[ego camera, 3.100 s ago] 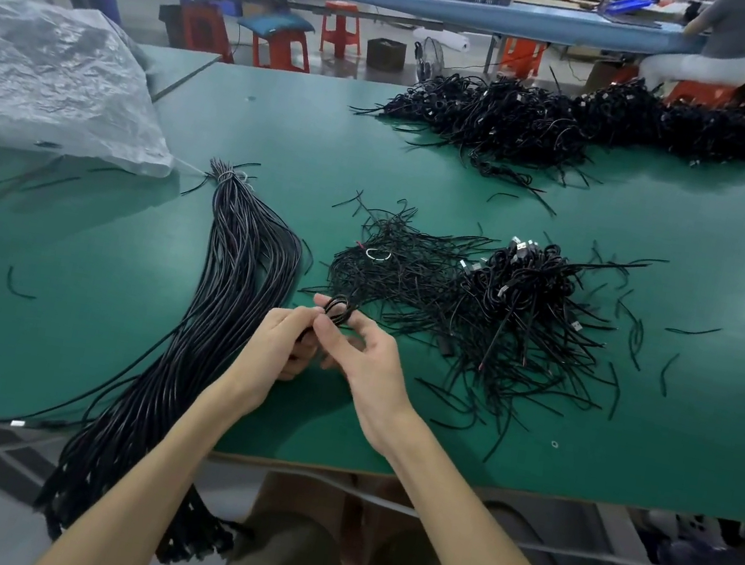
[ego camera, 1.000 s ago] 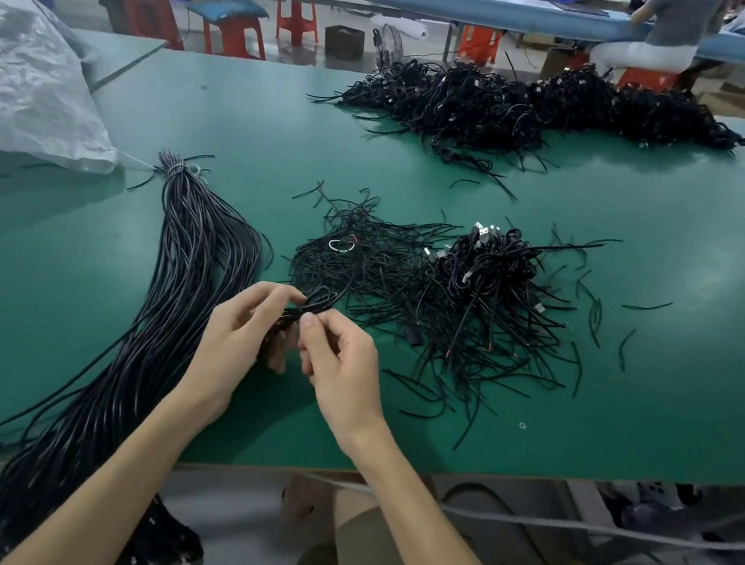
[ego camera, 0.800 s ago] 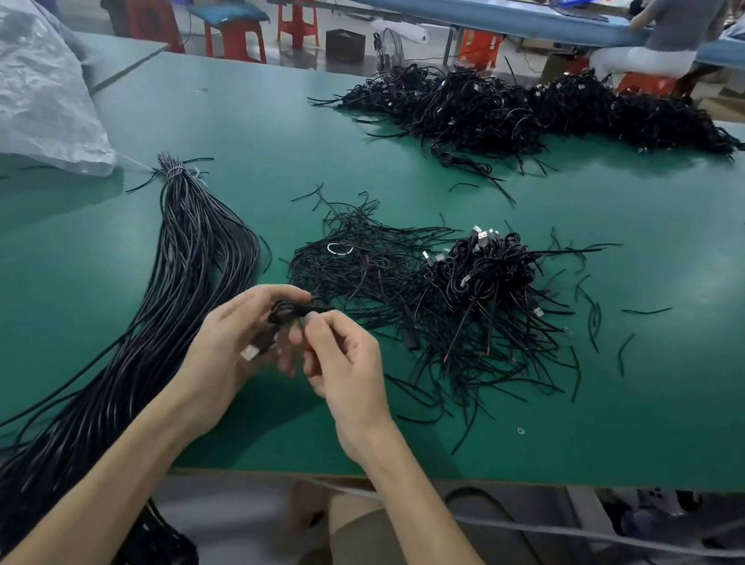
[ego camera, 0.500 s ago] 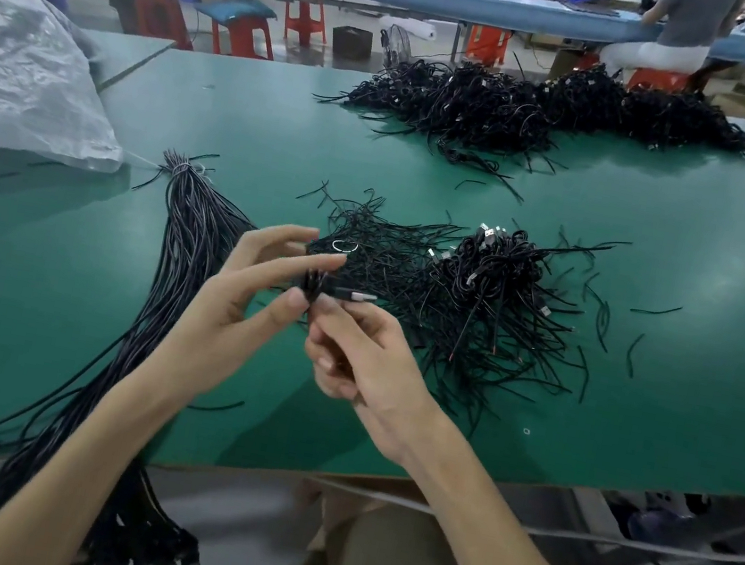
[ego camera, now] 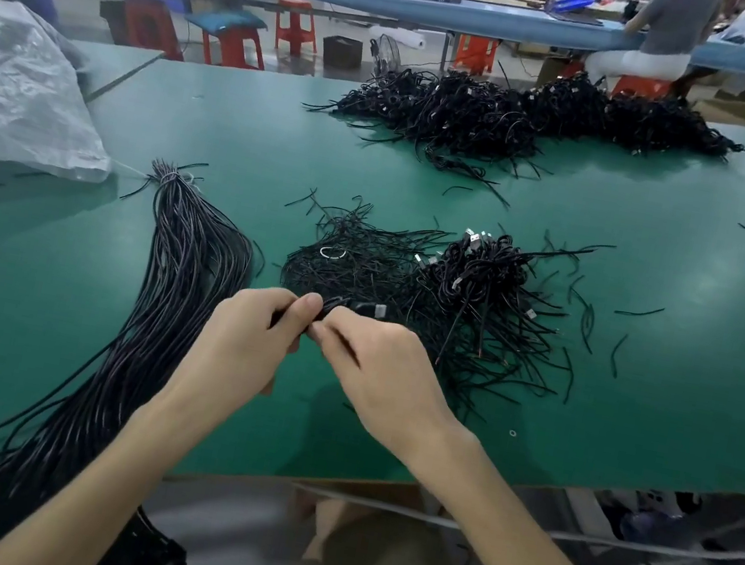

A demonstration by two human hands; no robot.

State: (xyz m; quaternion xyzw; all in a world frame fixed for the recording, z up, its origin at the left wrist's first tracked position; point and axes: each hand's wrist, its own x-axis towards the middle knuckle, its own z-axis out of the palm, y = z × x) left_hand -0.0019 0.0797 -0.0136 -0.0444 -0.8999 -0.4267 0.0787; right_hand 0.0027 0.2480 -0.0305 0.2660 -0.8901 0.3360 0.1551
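Fingers of the left hand (ego camera: 246, 339), spread wide half a second ago, now curl shut, and both hands meet thumb to thumb, pinching one thin black cable (ego camera: 346, 306). It is held just above the tabletop (ego camera: 671, 385), midway along the front edge. Its flat silver plug (ego camera: 378, 309) pokes out beyond the right hand (ego camera: 386, 374). The rest seems coiled, though the fingers hide most of it. A bare strip of smooth green matting lies between the hands and the front edge, with more open room toward the right edge. Just left, a long tied bundle (ego camera: 182, 278) of glossy cords droops over the front edge. Just behind the hands lies a wiry tangled pile (ego camera: 459, 287). A larger heap (ego camera: 515, 113) lines the far edge, and crinkled plastic sheet (ego camera: 11, 89) covers the far left corner.
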